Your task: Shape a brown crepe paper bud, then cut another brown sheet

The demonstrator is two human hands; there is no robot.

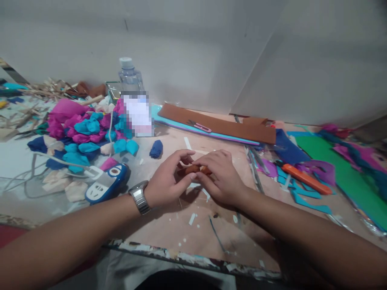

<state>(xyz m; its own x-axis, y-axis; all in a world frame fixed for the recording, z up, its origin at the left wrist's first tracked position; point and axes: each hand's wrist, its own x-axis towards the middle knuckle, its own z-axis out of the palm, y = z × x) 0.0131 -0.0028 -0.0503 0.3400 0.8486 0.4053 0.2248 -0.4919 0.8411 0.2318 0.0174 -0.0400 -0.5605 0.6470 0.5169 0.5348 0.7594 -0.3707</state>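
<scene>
Over the middle of the table, my left hand [165, 177] and my right hand [225, 177] meet at the fingertips. Between them is a small brown crumpled piece [192, 169], perhaps paper or thin foam, partly hidden by the fingers. Both hands are closed on it, thumbs toward me. A dark blue crumpled bundle [156, 149] lies just beyond my left hand. Behind the hands, a folded brown sheet [217, 124] rests on light blue and purple sheets, with a pink-handled cutter [202, 127] on top.
On the left are a heap of pink, blue and cream bundles [87, 125], a blue-and-white power strip [105, 185] with cables, and a clear bottle [130, 76]. To the right lie an orange utility knife [306, 178], blue scraps and a green sheet [347, 169]. A wall stands behind.
</scene>
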